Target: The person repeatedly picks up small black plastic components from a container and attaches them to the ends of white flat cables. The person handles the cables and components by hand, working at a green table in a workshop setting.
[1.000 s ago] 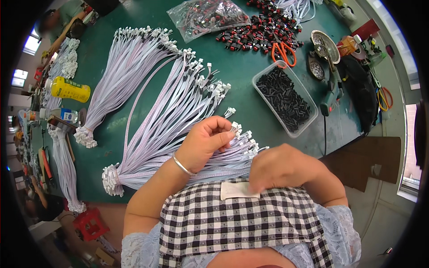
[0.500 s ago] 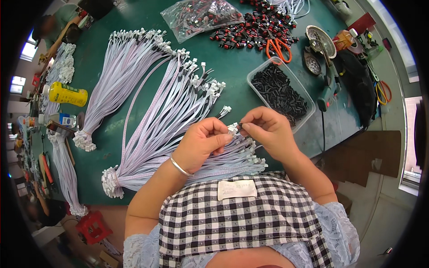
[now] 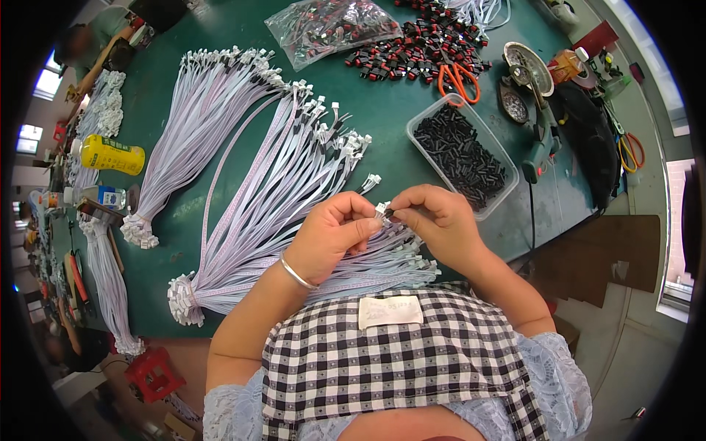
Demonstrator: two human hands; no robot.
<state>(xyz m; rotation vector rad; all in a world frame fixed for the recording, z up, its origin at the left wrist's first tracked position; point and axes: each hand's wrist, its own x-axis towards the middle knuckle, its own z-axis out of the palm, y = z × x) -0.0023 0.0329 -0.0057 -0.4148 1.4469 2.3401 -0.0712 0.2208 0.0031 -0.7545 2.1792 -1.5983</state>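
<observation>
A white connector [image 3: 382, 209] on a ribbon cable [image 3: 294, 220], lying lengthwise away from the person, is pinched between left hand [image 3: 334, 237] and right hand [image 3: 435, 220], its tip half hidden by fingertips.

lilac ribbon cables [image 3: 272, 191], green table [image 3: 390, 117], orange scissors [image 3: 457, 79]

The left hand [image 3: 334, 234] is pinching the white connector end [image 3: 381, 209] of a pale lilac flat ribbon cable [image 3: 323, 253], while the right hand [image 3: 439, 220] is pressing a small black plastic piece [image 3: 390, 215] against it. A clear rectangular tub of black parts [image 3: 461, 153] is sitting just beyond, on the green tabletop [image 3: 382, 110].
</observation>
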